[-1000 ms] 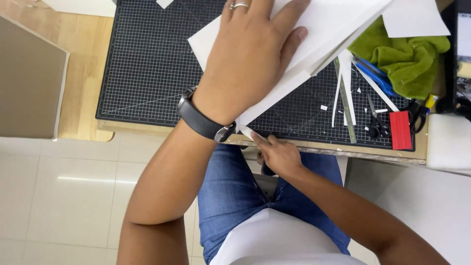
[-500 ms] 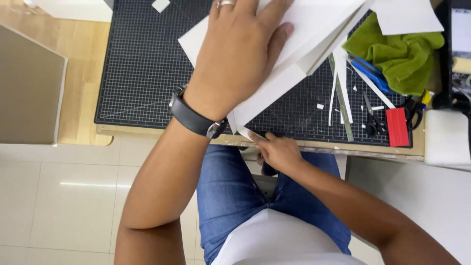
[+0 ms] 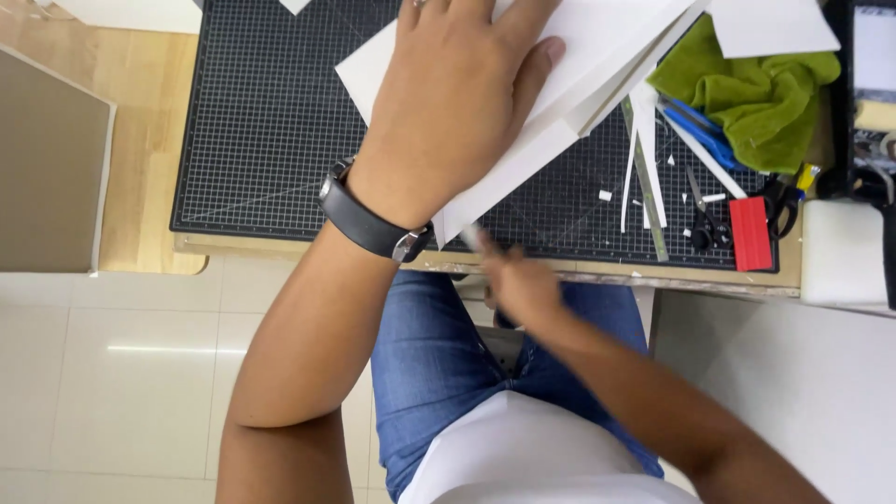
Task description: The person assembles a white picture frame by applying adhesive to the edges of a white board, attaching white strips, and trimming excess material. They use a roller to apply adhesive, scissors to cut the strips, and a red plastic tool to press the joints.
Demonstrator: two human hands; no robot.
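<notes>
My left hand (image 3: 457,103) lies flat, fingers spread, pressing down on white sheets of board (image 3: 560,84) that rest on a black gridded cutting mat (image 3: 271,121). A black watch (image 3: 369,219) is on that wrist. My right hand (image 3: 518,280) is at the near table edge by the sheets' lower corner, blurred by motion, closed around a small pale object that I cannot make out.
A green cloth (image 3: 747,79), blue-handled tools (image 3: 695,131), thin white offcut strips (image 3: 644,159), black scissors (image 3: 700,219), a red block (image 3: 749,233) and a metal ruler (image 3: 649,205) lie on the right. A brown board (image 3: 47,168) leans at the left. Tiled floor lies below.
My right hand has become blurred and shifted slightly right along the table edge. The left hand stays pressed on the sheets. The view has drifted a little.
</notes>
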